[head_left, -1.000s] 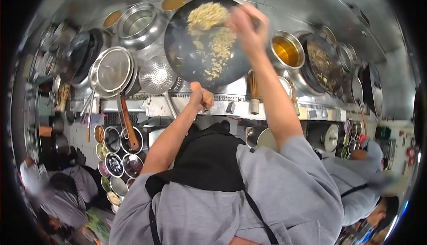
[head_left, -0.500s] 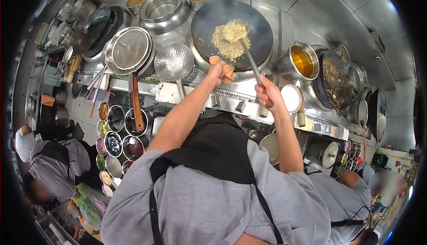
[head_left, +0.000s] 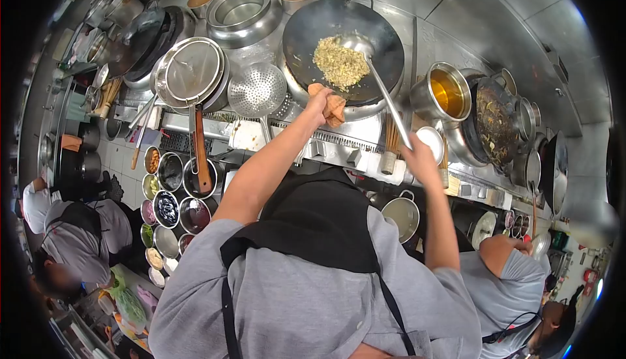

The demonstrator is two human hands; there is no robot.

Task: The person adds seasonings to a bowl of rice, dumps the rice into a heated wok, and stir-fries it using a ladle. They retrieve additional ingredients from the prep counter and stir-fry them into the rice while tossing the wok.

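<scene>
A dark wok [head_left: 298, 46] stands on the burner with a mound of yellowish fried rice [head_left: 339, 64] in it. My left hand [head_left: 316, 106] is closed on a folded orange-brown cloth [head_left: 335, 111] at the wok's near rim; whether a wok handle lies beneath the cloth is hidden. My right hand [head_left: 424, 161], slightly blurred, grips the end of a long-handled metal ladle [head_left: 388, 98]. The ladle's bowl rests in the wok at the right edge of the rice.
Left of the wok are a perforated skimmer [head_left: 257, 89], a mesh strainer [head_left: 193, 70] and a steel pot [head_left: 238, 13]. A pot of amber oil [head_left: 448, 93] and a second wok [head_left: 495, 121] stand right. Ingredient bowls [head_left: 167, 209] sit lower left. Co-workers [head_left: 512, 281] are on both sides.
My right hand has moved right and toward me with the ladle. The ladle's bowl, full of rice before, has shifted right off the mound. My left hand holds its place on the cloth.
</scene>
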